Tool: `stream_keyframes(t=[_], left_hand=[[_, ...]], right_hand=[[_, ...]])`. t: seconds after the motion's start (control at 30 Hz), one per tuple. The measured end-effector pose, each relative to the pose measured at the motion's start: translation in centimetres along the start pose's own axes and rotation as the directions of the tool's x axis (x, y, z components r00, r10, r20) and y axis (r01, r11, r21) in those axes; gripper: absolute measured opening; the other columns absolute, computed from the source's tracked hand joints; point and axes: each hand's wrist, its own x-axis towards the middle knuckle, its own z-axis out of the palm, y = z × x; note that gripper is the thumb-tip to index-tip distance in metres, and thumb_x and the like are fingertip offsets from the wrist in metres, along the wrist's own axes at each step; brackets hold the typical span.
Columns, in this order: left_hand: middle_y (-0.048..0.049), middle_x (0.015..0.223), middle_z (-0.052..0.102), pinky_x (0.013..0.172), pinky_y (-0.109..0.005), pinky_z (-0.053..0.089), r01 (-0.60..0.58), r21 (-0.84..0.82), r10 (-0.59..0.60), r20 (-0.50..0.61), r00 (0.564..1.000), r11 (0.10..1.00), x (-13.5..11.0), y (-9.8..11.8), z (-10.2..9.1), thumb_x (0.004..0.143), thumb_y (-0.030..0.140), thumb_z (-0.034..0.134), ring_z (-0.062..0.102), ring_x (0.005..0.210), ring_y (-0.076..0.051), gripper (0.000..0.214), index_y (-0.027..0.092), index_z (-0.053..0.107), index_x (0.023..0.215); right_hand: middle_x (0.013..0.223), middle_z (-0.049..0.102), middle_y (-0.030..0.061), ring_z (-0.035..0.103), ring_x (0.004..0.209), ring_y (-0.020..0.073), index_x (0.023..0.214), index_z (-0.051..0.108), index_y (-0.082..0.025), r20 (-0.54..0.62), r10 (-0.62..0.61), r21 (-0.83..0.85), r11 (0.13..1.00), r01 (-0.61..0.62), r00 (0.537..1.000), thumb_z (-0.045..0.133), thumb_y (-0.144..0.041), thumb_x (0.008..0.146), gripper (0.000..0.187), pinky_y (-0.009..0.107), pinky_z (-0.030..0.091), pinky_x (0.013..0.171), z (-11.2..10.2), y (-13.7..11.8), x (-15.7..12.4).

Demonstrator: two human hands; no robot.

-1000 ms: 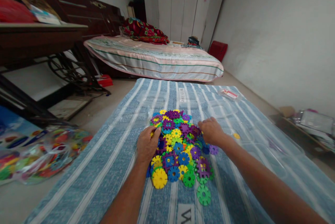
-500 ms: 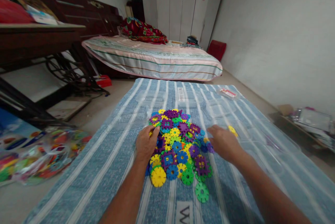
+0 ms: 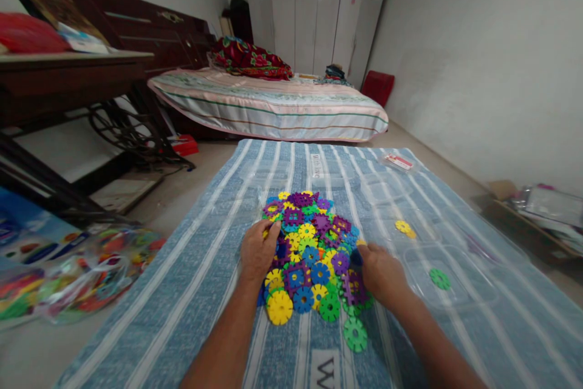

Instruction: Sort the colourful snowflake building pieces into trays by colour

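A heap of colourful plastic snowflake discs (image 3: 312, 249) in yellow, blue, green and purple lies on a blue striped mat (image 3: 182, 292). My left hand (image 3: 259, 250) rests on the heap's left edge, fingers lying flat on the pieces. My right hand (image 3: 381, 273) is at the heap's lower right edge, fingers curled down onto the purple and blue pieces; what they grip is hidden. A loose green disc (image 3: 355, 334) lies near the front of the heap. Right of the heap, shallow clear trays hold yellow discs (image 3: 403, 227) and a single green disc (image 3: 439, 278).
A clear bag of more coloured pieces (image 3: 77, 273) lies on the floor at left, under a dark table (image 3: 68, 73). A striped mattress (image 3: 273, 104) lies beyond the mat. A small red-and-white packet (image 3: 398, 162) sits at the mat's far right. Clutter lines the right wall (image 3: 542, 207).
My right hand reached right to the clear tray with a yellow disc, then came back to the heap's lower right. A green disc now shows in the nearer tray. My left hand stayed put.
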Motion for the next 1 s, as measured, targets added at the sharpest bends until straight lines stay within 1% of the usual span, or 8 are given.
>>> stream_keyframes(t=[0.37,0.47,0.57,0.63,0.73,0.8,0.9,1.0], left_hand=[[-0.0049,0.092,0.068,0.086,-0.031,0.044,-0.009,0.01,0.009,0.008,1.0,1.0,0.1,0.2,-0.2,0.082,0.045,0.041,0.061,0.09,-0.019,0.033,0.021,0.064,0.084],[-0.0044,0.093,0.068,0.088,-0.031,0.044,-0.012,0.008,0.012,0.014,1.0,1.0,0.1,0.2,-0.3,0.082,0.046,0.041,0.06,0.092,-0.02,0.033,0.022,0.063,0.085],[-0.0048,0.095,0.068,0.089,-0.031,0.044,-0.01,0.013,0.009,0.02,1.0,1.0,0.2,0.3,-0.4,0.083,0.049,0.04,0.06,0.094,-0.02,0.035,0.022,0.063,0.086],[-0.0059,0.096,0.068,0.089,-0.031,0.044,-0.002,0.021,0.002,0.028,1.0,1.0,0.3,0.3,-0.4,0.083,0.05,0.039,0.06,0.095,-0.021,0.038,0.021,0.063,0.087],[-0.0065,0.096,0.068,0.088,-0.032,0.044,-0.004,0.031,0.003,0.033,0.999,1.0,0.3,0.4,-0.4,0.083,0.05,0.038,0.061,0.094,-0.022,0.039,0.02,0.063,0.087],[-0.006,0.095,0.068,0.087,-0.032,0.045,-0.015,0.031,0.014,0.025,1.0,0.999,0.3,0.3,-0.4,0.082,0.049,0.039,0.061,0.094,-0.022,0.038,0.02,0.063,0.086],[-0.0054,0.093,0.068,0.086,-0.032,0.045,-0.02,0.028,0.02,0.009,1.0,0.999,0.3,0.3,-0.4,0.082,0.048,0.039,0.061,0.092,-0.021,0.036,0.021,0.063,0.085],[-0.0051,0.093,0.068,0.087,-0.031,0.045,-0.013,0.023,0.012,0.005,1.0,1.0,0.3,0.3,-0.4,0.082,0.047,0.04,0.062,0.091,-0.021,0.035,0.021,0.063,0.084]], right_hand=[[0.09,0.062,0.0042,0.059,0.084,0.0152,0.088,0.061,-0.019,-0.093,-0.036,0.138,0.989,0.048,0.995,0.039,-0.013,0.085,0.023,0.022,0.038,0.068,0.6,0.2,-2.0],[0.085,0.062,0.0025,0.058,0.078,0.0125,0.085,0.062,-0.021,-0.177,-0.111,0.201,0.969,0.146,0.978,0.035,-0.013,0.088,0.028,0.02,0.038,0.068,0.4,1.0,-2.5],[0.083,0.062,0.0035,0.057,0.077,0.0127,0.084,0.063,-0.021,-0.335,-0.088,0.196,0.967,0.161,0.938,0.031,-0.015,0.091,0.033,0.02,0.038,0.069,-0.8,3.2,-3.0],[0.084,0.063,0.0052,0.057,0.078,0.014,0.088,0.064,-0.019,-0.453,0.001,0.152,0.985,0.076,0.891,0.03,-0.018,0.092,0.034,0.022,0.038,0.07,-2.3,5.9,-3.0],[0.088,0.064,0.0072,0.058,0.077,0.0168,0.092,0.064,-0.018,-0.563,0.186,0.054,0.981,-0.189,0.805,0.031,-0.021,0.091,0.033,0.025,0.038,0.064,-4.7,11.0,-2.3],[0.091,0.064,0.0089,0.058,0.075,0.0188,0.098,0.064,-0.018,-0.583,0.303,-0.001,0.928,-0.373,0.754,0.033,-0.02,0.089,0.032,0.027,0.036,0.058,-6.0,14.4,-1.7],[0.09,0.063,0.012,0.059,0.07,0.0207,0.096,0.065,-0.017,-0.499,0.419,-0.086,0.848,-0.524,0.759,0.035,-0.016,0.085,0.032,0.028,0.033,0.052,-6.6,18.2,-0.7],[0.09,0.063,0.0147,0.06,0.07,0.023,0.09,0.066,-0.017,-0.394,0.498,-0.086,0.816,-0.571,0.772,0.035,-0.02,0.086,0.032,0.029,0.035,0.05,-5.7,19.7,-0.4]])
